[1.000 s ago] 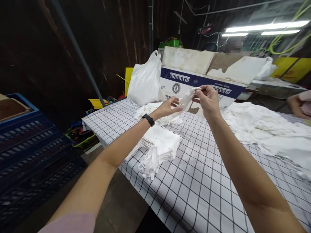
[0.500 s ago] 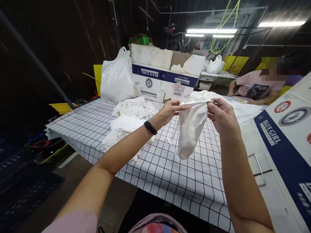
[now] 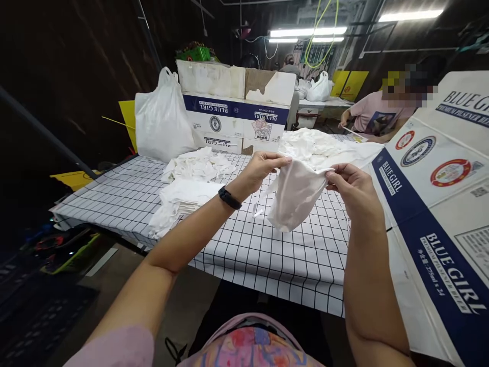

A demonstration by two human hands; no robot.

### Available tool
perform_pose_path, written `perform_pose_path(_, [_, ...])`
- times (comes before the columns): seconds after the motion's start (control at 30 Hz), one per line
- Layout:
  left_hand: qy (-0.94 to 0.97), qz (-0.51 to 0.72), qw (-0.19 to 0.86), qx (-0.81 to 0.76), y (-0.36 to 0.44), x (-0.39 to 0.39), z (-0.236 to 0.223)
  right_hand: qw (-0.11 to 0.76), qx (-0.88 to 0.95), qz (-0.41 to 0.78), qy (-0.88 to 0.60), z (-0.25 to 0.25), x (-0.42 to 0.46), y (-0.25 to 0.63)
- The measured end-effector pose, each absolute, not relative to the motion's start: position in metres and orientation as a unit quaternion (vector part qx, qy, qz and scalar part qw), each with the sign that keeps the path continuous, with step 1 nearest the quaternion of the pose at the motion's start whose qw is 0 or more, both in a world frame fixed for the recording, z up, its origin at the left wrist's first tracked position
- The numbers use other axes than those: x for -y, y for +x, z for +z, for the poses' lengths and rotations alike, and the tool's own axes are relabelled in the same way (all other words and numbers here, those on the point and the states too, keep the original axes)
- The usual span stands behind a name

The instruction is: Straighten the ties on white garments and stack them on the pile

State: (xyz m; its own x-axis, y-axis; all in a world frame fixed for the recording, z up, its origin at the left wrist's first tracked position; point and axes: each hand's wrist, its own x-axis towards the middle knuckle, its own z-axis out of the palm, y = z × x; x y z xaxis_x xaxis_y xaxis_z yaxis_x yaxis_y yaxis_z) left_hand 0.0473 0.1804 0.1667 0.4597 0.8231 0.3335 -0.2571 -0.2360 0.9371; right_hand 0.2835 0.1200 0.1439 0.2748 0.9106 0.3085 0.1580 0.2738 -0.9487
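Head view: left hand (image 3: 263, 171) and right hand (image 3: 352, 187) had fingers clamped on white cloth (image 3: 300, 196); either pinch loosening risked a sag.

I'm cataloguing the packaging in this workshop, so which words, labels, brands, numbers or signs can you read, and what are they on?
"BLUE GIRL", upside down: back carton
"PREMIUM PILSENER BEER", upside down: back carton
"BLUE GIRL": right-hand carton
"PREMIUM PILSENER BEER": right-hand carton
"275ml x 24", after Chinese characters: right-hand carton
Too small or blurred: round seals, fine print, yellow board's mark.
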Motion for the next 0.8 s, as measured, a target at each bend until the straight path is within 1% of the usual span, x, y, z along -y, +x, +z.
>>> perform_pose_path(0.07, [0.638,0.443,0.591,-0.218,0.053,-0.177,0.168,0.582,0.543,0.304,-0.523,0.142,-0.116,0.285])
perform_pose_path(0.2, [0.664,0.369,0.621,-0.192,0.062,-0.171,0.168,0.552,0.632,0.336,-0.428,0.143,-0.112,0.275])
perform_pose_path(0.27, [0.675,0.344,0.628,-0.177,0.064,-0.169,0.167,0.521,0.664,0.359,-0.398,0.144,-0.114,0.266])
perform_pose_path(0.4, [0.678,0.323,0.633,-0.187,0.059,-0.168,0.167,0.454,0.706,0.378,-0.390,0.144,-0.117,0.255])
perform_pose_path(0.5, [0.684,0.313,0.629,-0.199,0.050,-0.167,0.165,0.419,0.692,0.422,-0.409,0.144,-0.113,0.254])
perform_pose_path(0.57, [0.691,0.304,0.624,-0.201,0.042,-0.166,0.164,0.434,0.662,0.434,-0.429,0.144,-0.110,0.257])
perform_pose_path(0.7, [0.710,0.263,0.620,-0.208,0.022,-0.165,0.158,0.519,0.587,0.435,-0.444,0.142,-0.109,0.267])
perform_pose_path(0.8, [0.711,0.251,0.618,-0.222,0.005,-0.167,0.152,0.555,0.549,0.444,-0.440,0.140,-0.112,0.278])
